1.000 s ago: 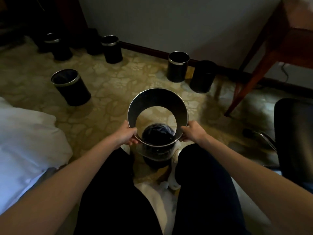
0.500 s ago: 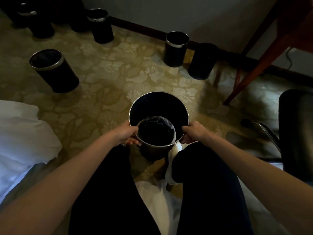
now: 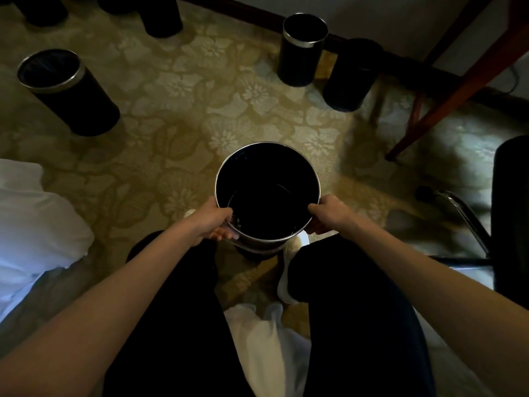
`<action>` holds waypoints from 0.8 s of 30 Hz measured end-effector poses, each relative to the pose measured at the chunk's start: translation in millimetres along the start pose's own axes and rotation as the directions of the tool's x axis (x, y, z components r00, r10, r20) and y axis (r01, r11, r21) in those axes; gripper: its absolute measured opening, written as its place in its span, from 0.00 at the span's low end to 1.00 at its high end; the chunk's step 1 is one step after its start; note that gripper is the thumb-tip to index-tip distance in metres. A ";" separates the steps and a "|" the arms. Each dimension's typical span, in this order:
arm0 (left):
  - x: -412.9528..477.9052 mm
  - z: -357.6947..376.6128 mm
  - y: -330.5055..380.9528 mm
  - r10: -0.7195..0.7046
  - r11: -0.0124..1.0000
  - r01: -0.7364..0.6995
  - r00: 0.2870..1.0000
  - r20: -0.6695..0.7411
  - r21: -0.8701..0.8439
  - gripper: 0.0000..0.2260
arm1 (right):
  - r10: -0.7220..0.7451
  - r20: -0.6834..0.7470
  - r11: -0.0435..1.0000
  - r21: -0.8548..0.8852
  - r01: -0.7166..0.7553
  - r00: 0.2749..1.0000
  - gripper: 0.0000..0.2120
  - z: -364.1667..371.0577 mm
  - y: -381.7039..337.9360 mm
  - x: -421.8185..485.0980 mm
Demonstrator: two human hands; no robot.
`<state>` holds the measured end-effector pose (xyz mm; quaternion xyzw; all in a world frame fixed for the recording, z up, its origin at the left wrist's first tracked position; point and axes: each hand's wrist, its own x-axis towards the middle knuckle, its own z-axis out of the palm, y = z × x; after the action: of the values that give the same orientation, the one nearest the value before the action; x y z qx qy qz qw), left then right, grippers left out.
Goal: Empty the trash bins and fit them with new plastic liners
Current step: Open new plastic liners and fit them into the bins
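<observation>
Patterned carpet [image 3: 200, 116] covers the floor, with white bedding [image 3: 34, 219] at the near left. Between my knees I hold the black bin [image 3: 266, 143] upright; whether it rests on the carpet I cannot tell. My left hand [image 3: 213, 224] and right hand [image 3: 329, 214] have their fingers clamped on its metal rim, one on each side. A far-left bin [image 3: 74, 101] and a far bin [image 3: 300, 58] by the wall stand well apart.

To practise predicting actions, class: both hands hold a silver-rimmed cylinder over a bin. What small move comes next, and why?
Probably push the cylinder straight down until it seats. The left hand and right hand grip its opposite sides, and a dark bin shows just beneath it.
</observation>
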<state>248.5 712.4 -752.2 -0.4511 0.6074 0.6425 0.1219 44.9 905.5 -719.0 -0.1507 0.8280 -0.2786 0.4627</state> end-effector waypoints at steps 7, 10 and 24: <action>25.4 -1.2 -3.0 -0.039 0.999 0.037 0.998 0.047 0.038 0.12 | 0.037 0.015 0.998 -0.047 -0.037 0.999 0.15 2.5 1.8 19.2; 34.0 -1.8 0.0 -0.069 0.997 0.066 0.994 0.080 0.042 0.10 | 0.054 0.068 0.994 -0.100 -0.047 0.996 0.16 3.5 2.2 28.4; 98.1 18.2 -39.0 -0.260 0.960 0.257 0.965 0.014 0.109 0.23 | 0.268 0.181 0.941 -0.259 -0.217 0.946 0.16 36.7 33.0 108.6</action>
<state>212.8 699.2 -852.4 -0.5105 0.5747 0.5941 0.2372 19.2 865.0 -828.2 -0.1299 0.8128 -0.1011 0.5588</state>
